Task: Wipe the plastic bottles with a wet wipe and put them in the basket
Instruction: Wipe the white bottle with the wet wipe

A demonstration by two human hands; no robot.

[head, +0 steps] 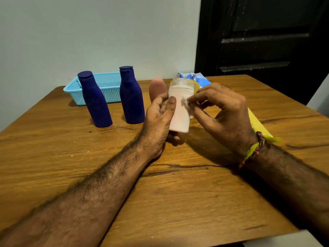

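— At centre frame, what are you holding?
— My left hand (158,113) grips the pale pink bottle (179,113); my right hand (224,111) pinches the wet wipe (187,103) against it.
— And the rest?
— Two blue bottles (95,100) stand left of centre, before the basket (108,86).

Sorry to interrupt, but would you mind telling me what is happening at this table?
A person is cleaning a pale pink bottle: the left hand grips it above the wooden table while the right hand pinches a small white wipe against its side. Two dark blue bottles stand upright in front of the light blue basket, not yet in it.
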